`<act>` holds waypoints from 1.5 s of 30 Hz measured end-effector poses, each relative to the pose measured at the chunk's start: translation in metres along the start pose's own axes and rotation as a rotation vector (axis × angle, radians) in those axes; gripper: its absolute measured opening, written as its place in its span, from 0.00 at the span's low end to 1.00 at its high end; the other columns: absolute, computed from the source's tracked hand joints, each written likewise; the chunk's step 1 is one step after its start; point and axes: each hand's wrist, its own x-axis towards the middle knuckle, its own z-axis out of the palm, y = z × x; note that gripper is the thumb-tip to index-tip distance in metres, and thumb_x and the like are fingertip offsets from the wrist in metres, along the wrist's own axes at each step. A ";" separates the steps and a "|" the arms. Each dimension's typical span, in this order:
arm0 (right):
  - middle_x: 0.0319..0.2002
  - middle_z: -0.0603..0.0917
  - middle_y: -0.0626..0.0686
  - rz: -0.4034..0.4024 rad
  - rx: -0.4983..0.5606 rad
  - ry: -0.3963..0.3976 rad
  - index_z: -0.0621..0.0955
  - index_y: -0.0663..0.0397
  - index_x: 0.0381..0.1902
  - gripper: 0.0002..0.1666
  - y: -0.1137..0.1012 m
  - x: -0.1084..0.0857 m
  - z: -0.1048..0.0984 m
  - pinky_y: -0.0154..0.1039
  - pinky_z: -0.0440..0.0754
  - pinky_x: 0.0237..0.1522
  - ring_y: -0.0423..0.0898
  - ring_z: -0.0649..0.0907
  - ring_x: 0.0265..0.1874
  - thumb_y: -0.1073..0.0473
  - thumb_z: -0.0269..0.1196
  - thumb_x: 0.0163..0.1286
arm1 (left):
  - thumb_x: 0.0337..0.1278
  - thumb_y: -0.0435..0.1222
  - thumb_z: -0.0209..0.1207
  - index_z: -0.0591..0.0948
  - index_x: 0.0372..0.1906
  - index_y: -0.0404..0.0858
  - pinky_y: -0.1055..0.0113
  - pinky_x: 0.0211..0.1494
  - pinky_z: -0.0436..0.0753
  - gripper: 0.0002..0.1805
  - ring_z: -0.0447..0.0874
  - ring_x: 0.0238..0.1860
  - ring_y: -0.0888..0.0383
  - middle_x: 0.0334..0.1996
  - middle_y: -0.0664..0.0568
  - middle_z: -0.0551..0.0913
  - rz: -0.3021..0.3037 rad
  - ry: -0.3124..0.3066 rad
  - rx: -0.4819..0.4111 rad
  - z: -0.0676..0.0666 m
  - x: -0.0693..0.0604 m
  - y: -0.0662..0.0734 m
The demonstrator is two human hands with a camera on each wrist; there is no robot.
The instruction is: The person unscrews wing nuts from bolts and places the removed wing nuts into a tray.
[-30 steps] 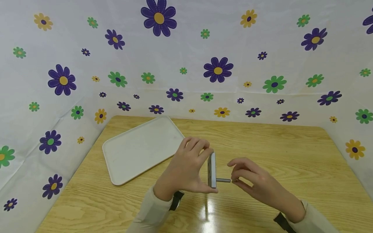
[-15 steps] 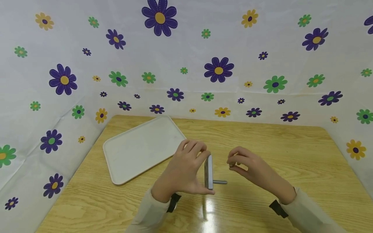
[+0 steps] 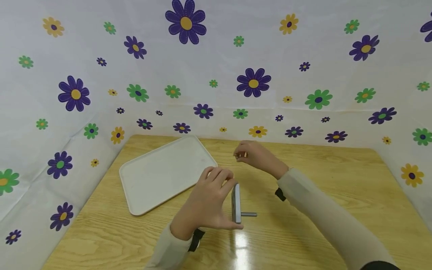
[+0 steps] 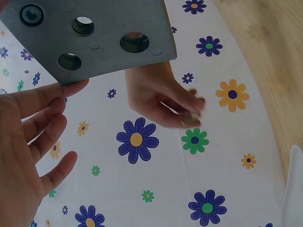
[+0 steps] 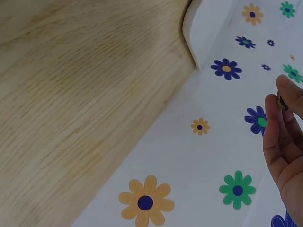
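My left hand [image 3: 207, 200] grips a grey metal plate [image 3: 237, 204] by its edges, upright above the table, thumb below and fingers on top. From the plate's right face a thin metal rod [image 3: 249, 214] juts out sideways. In the left wrist view the plate [image 4: 106, 42] shows several round holes, one of them threaded, and a dark screw head [image 4: 31, 15] in one corner. Farther back, near the tray's right corner, my right hand [image 3: 258, 155] pinches a small brass-coloured piece [image 5: 282, 101] between thumb and fingers. Its exact kind is mostly hidden by the fingertips.
A white rectangular tray [image 3: 162, 176] lies at an angle on the left of the wooden table [image 3: 320, 180]. White cloth [image 3: 216, 56] printed with flowers encloses the back and sides of the table.
My right hand has come away from the rod's free end with the small brass-coloured piece, moving back and left toward the tray. The left hand with the plate has drifted slightly left and nearer.
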 end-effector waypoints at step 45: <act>0.29 0.83 0.48 -0.033 -0.225 -0.278 0.85 0.55 0.31 0.07 0.010 0.120 0.107 0.32 0.74 0.35 0.40 0.73 0.27 0.65 0.60 0.64 | 0.10 0.74 0.64 0.79 0.40 0.41 0.57 0.53 0.69 0.48 0.71 0.42 0.55 0.41 0.53 0.74 -0.076 0.024 -0.002 -0.010 -0.020 -0.016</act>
